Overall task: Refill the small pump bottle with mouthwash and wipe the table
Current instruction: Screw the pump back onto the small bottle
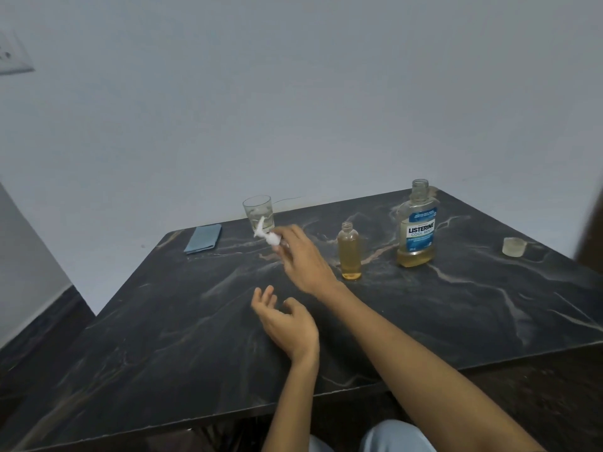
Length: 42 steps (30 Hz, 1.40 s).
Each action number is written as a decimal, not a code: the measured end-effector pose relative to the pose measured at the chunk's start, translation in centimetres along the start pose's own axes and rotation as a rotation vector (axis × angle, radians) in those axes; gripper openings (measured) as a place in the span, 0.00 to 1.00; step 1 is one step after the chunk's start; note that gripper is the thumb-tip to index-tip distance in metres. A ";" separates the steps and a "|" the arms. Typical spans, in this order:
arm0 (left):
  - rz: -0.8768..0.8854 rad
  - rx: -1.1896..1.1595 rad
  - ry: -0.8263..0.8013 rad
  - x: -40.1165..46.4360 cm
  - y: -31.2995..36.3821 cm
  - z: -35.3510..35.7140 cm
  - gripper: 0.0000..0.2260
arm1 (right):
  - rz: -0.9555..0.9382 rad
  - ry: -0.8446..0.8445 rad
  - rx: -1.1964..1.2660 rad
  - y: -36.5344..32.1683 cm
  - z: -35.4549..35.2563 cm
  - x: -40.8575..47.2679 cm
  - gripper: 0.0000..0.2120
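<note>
While the right hand (301,256) is reaching out over the middle of the counter (163,337), its grip is pinching a white pump head (266,234), blurred by motion, with the nozzle pointing toward the far edge. That pump head is hovering in front of a clear drinking glass (257,212), which is standing at the far edge of the counter with a little clear liquid in its bottom. The left hand (287,322) is hanging just above the counter nearer the front edge, its grip released, fingers loosely spread and holding nothing.

To the right of the right hand, the small pump bottle (349,252) is standing upright and uncapped on the counter, its neck open and amber-yellow mouthwash filling it nearly up to the shoulder. Near it, toward the far right corner, the large Listerine Cool Mint bottle (417,226) is also standing open, with only a shallow layer of the same yellow liquid sitting in its base. Its translucent cap (514,246) is sitting apart by the right edge; whether anything is in it cannot be told.

A folded blue cloth (204,238) is lying flat near the far left corner of the counter, just left of the glass.
</note>
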<state>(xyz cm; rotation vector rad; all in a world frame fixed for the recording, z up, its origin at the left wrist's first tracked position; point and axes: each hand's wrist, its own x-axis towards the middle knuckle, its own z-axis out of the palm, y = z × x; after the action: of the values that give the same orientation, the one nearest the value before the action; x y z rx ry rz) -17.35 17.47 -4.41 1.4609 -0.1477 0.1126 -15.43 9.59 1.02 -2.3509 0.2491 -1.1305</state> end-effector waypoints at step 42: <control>0.167 0.155 -0.955 4.9 -2.7 9.3 0.19 | 0.223 0.421 0.817 5.4 -10.6 3.8 0.10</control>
<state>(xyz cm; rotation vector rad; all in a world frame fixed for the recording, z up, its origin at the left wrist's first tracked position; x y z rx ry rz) -12.35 7.83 -5.23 1.5515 -1.0539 -0.4603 -20.92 -0.33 6.26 -1.3376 0.1468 -1.2889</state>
